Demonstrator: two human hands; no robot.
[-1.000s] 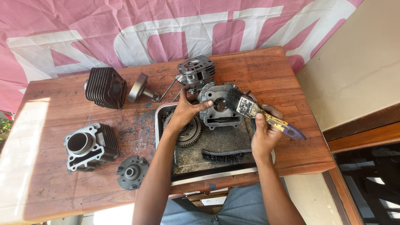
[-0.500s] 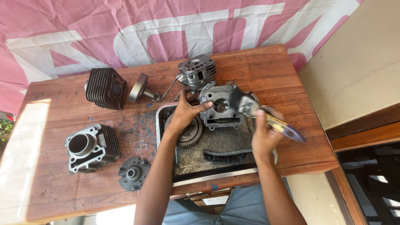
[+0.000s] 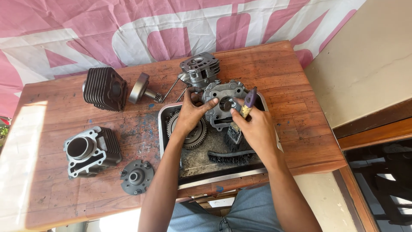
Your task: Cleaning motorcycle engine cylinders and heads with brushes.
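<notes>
My left hand point(image 3: 191, 115) held the grey metal engine cover point(image 3: 223, 103) by its left edge, fingers curled over the rim and thumb pressed against its face, so it stood tilted over the far end of the metal tray point(image 3: 169, 112). The cover was a dull cast piece, roughly rounded, with bolt lugs around its edge and a round hole near the middle, its surface dusty and greasy. My right hand point(image 3: 256, 131) pinched a paintbrush point(image 3: 241, 118) between thumb and fingers; its purple handle stuck up past my knuckles and its dark bristles pointed down at the cover's lower edge. Under my left wrist a toothed gear point(image 3: 189, 129) lay flat in the tray's gritty bottom, and a black chain point(image 3: 231, 156) lay nearer me in the same tray. Just beyond the cover, on the wooden table point(image 3: 296, 81), sat a finned cylinder head point(image 3: 200, 68). Further left lay a dark finned block point(image 3: 104, 88) and a clutch bell with a shaft point(image 3: 143, 89) beside it. Near the left front stood a grey cylinder point(image 3: 89, 150) with a wide bore, and a small round flanged plate point(image 3: 136, 176) lay just beside it.
</notes>
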